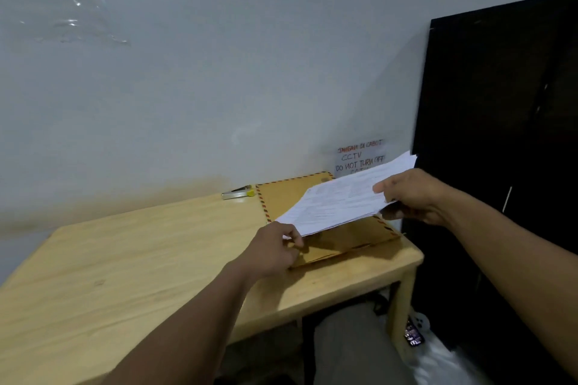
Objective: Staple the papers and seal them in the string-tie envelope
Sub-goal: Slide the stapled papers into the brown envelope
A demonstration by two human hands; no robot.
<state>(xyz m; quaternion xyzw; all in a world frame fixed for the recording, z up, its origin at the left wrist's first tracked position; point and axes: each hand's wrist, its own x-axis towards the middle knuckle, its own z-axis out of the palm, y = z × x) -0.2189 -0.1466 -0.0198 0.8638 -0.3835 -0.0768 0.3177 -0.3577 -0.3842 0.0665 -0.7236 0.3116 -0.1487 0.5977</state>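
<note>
A stack of white printed papers [341, 200] hangs tilted above a brown envelope [283, 197] with a red-and-blue striped border. The envelope lies flat at the far right of the wooden table [140, 259]. My right hand [413, 195] grips the papers' right edge, thumb on top. My left hand [275, 248] pinches the papers' near left corner, just over the envelope's front edge. A silver stapler [238, 193] with a yellow end lies by the wall, left of the envelope's far corner.
A black cabinet [500, 134] stands close against the table's right side. A handwritten note [359, 156] is stuck on the wall behind the papers. Under the table's right end sit a phone [414, 334] and white plastic [444, 359].
</note>
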